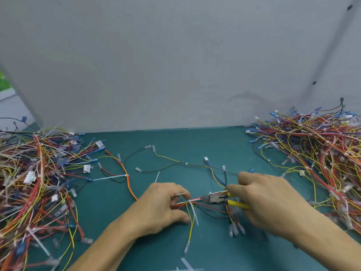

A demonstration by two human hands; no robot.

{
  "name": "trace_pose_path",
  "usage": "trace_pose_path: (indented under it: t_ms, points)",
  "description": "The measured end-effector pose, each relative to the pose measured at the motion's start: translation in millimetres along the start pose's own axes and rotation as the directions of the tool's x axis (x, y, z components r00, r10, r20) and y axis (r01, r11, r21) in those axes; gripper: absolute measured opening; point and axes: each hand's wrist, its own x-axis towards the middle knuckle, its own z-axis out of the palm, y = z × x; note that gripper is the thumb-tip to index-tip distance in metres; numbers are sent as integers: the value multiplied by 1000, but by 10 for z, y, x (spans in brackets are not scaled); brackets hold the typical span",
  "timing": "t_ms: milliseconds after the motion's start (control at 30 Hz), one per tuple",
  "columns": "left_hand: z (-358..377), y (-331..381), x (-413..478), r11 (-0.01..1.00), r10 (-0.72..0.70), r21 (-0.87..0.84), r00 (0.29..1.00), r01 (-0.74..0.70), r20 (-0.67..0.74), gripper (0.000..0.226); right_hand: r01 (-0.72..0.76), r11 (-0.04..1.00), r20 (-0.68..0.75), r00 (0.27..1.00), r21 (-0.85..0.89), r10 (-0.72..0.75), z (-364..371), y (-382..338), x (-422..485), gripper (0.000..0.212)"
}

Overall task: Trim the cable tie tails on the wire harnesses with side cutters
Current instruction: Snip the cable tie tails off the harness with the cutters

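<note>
Your left hand [166, 204] has its fingers and thumb curled in, pinching a thin wire harness of red, yellow, white and black leads [197, 200] just at nine o'clock of the white plastic cable tie [190, 202] that cinches it; the tie's long uncut tail [195, 214] hangs toward six o'clock across the yellow leads. Your right hand [267, 200] is wrapped round the grips of the yellow-handled side cutters [216, 199], whose dark steel head points toward nine o'clock and lies along the harness, just at three o'clock of the tie; the blur does not let you tell whether the blades are parted. A short white strip [179, 194] lies across your left fingertips. Both hands work low over the dark green bench mat [166, 149]. At twelve o'clock from them a loose harness of thin black, yellow and blue leads with clear terminals [185, 164] lies spread on the mat, and at ten o'clock another red and yellow harness carries an untrimmed white tie [109, 178]. At six o'clock, by the near edge, lie cut white strips [186, 264]. A big tangled heap of multicoloured harnesses [35, 182] fills the nine o'clock side, and a second such heap [316, 153] rises at two o'clock. A plain grey upright panel [175, 65] closes off the mat at twelve o'clock
</note>
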Motion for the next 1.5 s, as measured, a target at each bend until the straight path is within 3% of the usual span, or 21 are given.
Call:
trace_pose_path:
  t_ms: [67,167,233,333,467,1100,1500]
  points:
    - [72,-13,25,1000,19,15,998,-18,-63,29,38,998,-48,998,-42,-40,-10,-13,24,16]
    - [105,-13,71,1000,0,-18,993,-3,-117,5,53,996,-72,996,-70,-58,-8,-21,58,27]
    - [108,-8,104,991,-77,-114,994,67,-81,11,71,996,-68,995,-57,-75,-20,-33,94,28]
    - [76,-9,150,962,-167,-225,986,156,-28,12,95,995,-34,995,-33,-97,74,-71,120,11]
    - [73,-34,160,938,-193,-295,981,182,-9,12,39,999,13,999,-31,-38,143,-85,157,17]
    - [47,-13,144,948,-161,-279,987,150,-15,11,-10,1000,79,997,1,10,92,-35,260,8]
    - [47,-14,137,945,-159,-292,987,149,-12,13,59,998,134,989,19,-61,158,-48,276,5]
